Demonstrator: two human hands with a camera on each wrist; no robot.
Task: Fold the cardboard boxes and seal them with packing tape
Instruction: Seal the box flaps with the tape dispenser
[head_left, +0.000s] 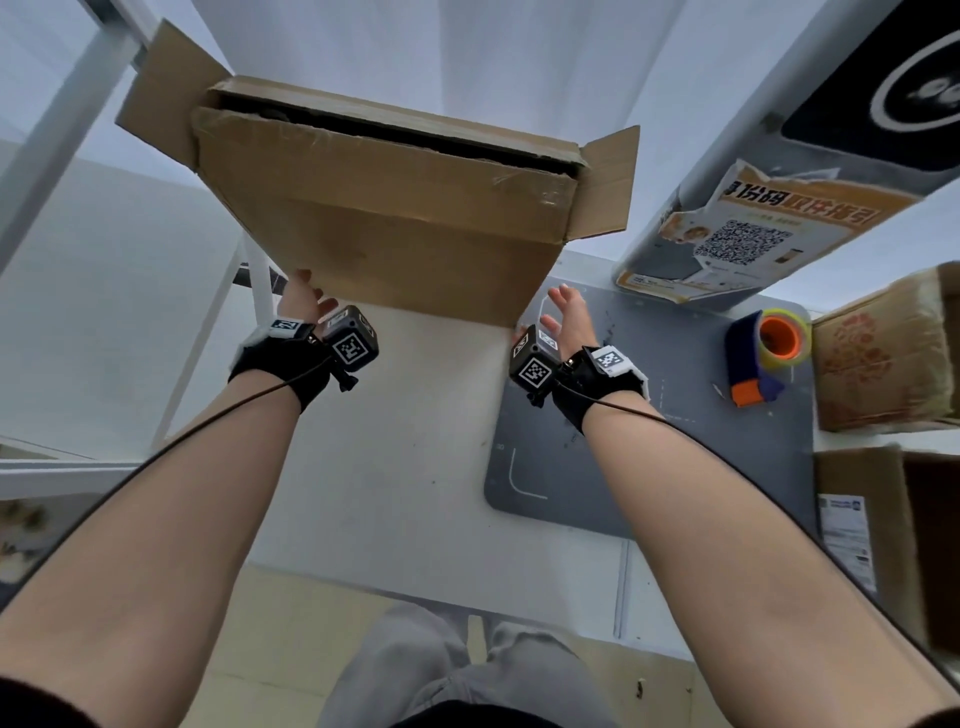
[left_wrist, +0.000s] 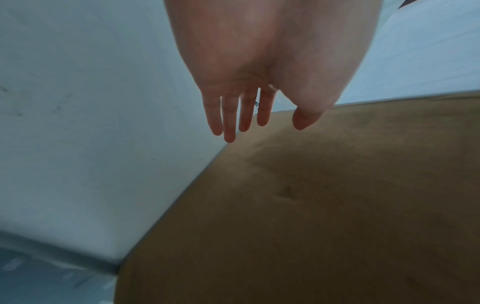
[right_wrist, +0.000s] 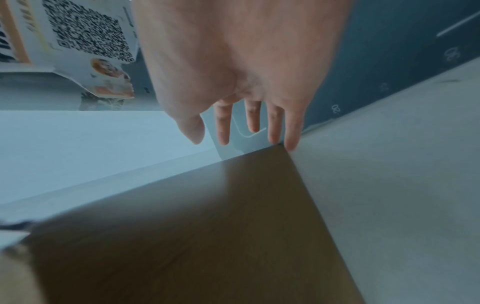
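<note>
A brown cardboard box (head_left: 395, 208) stands on the white table (head_left: 415, 441), its near top flap folded over and both side flaps sticking up. My left hand (head_left: 304, 299) is at the box's near left corner, fingers straight (left_wrist: 230, 123) beside the cardboard (left_wrist: 324, 195). My right hand (head_left: 563, 312) is at the near right corner, fingers spread and straight (right_wrist: 272, 127) just off the box wall (right_wrist: 221, 226). Neither hand holds anything. A tape dispenser (head_left: 769, 353) with an orange core lies on the grey mat (head_left: 649, 441) to the right.
Two more cardboard boxes (head_left: 883, 358) (head_left: 893, 530) sit at the right edge of the table. A white post with a QR-code poster (head_left: 743, 239) rises behind the mat. White frame bars (head_left: 62, 135) stand at the left.
</note>
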